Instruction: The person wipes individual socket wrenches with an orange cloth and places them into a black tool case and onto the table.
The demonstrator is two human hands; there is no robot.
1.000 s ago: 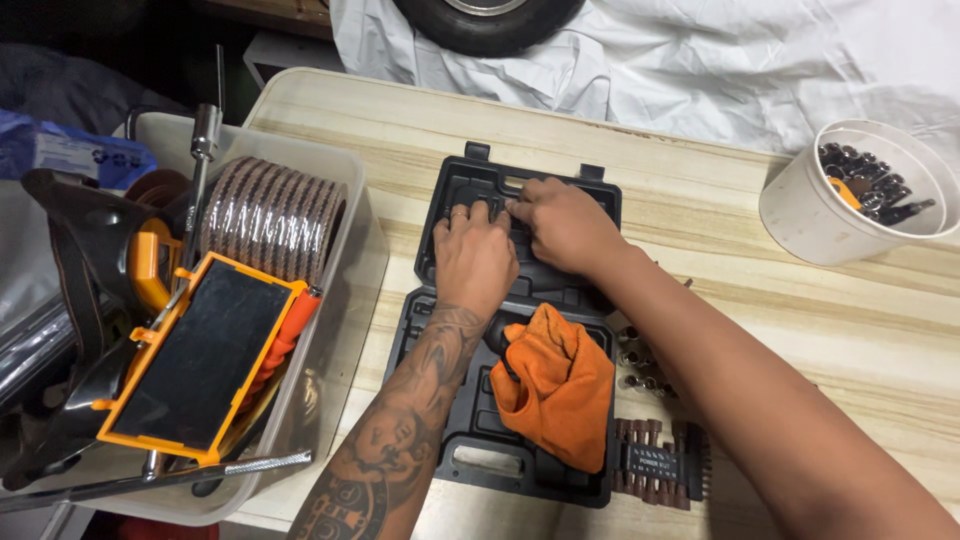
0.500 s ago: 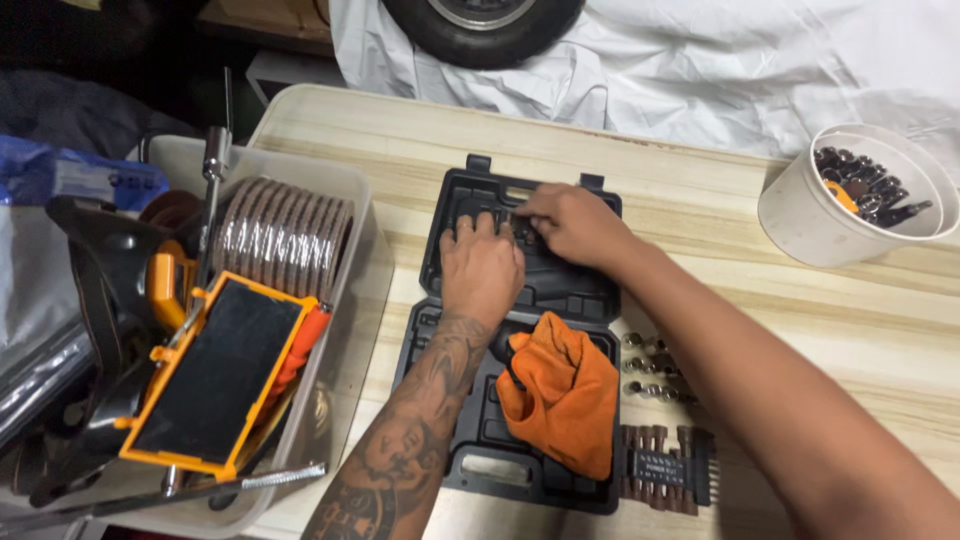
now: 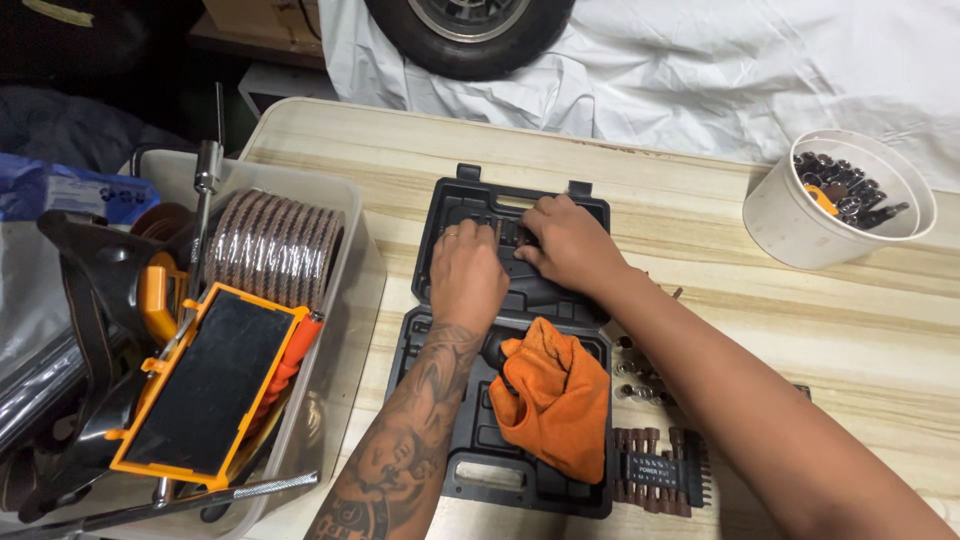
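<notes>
An open black plastic tool case (image 3: 452, 205) lies on the pale wooden table (image 3: 720, 210). My left hand (image 3: 466, 278) rests flat on the upper half of the case, fingers spread over the moulded slots. Beside it my right hand (image 3: 566, 245) has its fingertips pressed at small bits in the top row of slots; what they pinch is hidden. An orange cloth (image 3: 546, 394) lies crumpled over the lower half of the case, partly covering a dark tool.
A clear bin (image 3: 350, 300) on the left holds stacked abrasive discs (image 3: 275, 245), an orange-framed black case (image 3: 205, 380) and a ratchet bar (image 3: 205, 165). A white tub of bits (image 3: 838, 200) stands far right. Loose sockets (image 3: 635, 370) and a bit holder (image 3: 660, 465) lie beside the case.
Both hands have stayed on the case's upper half, the right fingertips shifting slightly left along the top row. The view has drifted a little.
</notes>
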